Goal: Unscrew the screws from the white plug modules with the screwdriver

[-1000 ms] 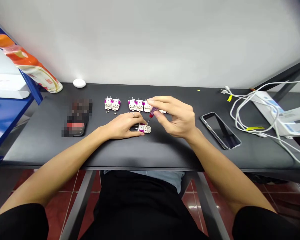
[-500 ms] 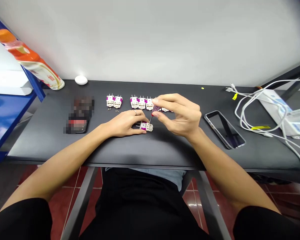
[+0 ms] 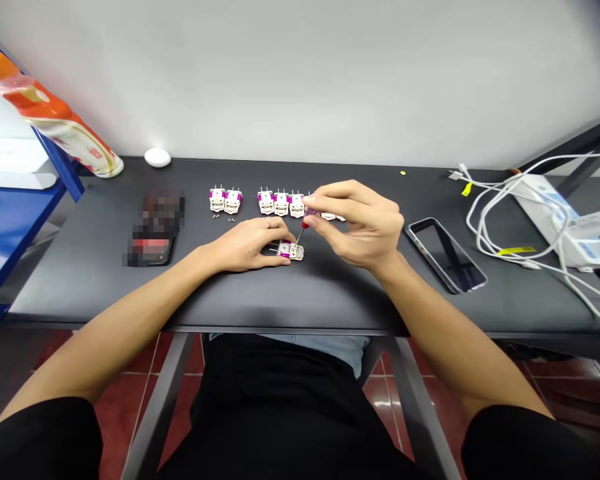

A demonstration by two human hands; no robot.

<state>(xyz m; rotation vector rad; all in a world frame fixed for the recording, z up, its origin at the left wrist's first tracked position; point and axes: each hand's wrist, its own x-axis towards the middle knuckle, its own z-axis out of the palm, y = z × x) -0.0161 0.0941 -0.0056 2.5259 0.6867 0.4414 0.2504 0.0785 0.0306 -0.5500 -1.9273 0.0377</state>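
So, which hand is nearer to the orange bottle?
Left. The left hand lies right of the orange bottle and closer to the person; the right hand is farther right.

Your plug (image 3: 291,251): white-and-purple, lying on black table (image 3: 260,300), metal pins pointing left. Your screwdriver (image 3: 305,225): purple handle, red collar, tilted, thin shaft slanting down, tip at plug.

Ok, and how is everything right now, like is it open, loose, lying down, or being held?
Small white-and-purple plastic plug: lying down, held by left hand
Thin metal screwdriver with red-and-purple handle: tilted, gripped by right hand
Row of white-and-purple plugs: prongs sticking out
Tiny metal bits: loose
Black-screened rectangular phone: face up, dark
Long white cables: loosely looped
Orange-and-white plastic bottle: capped
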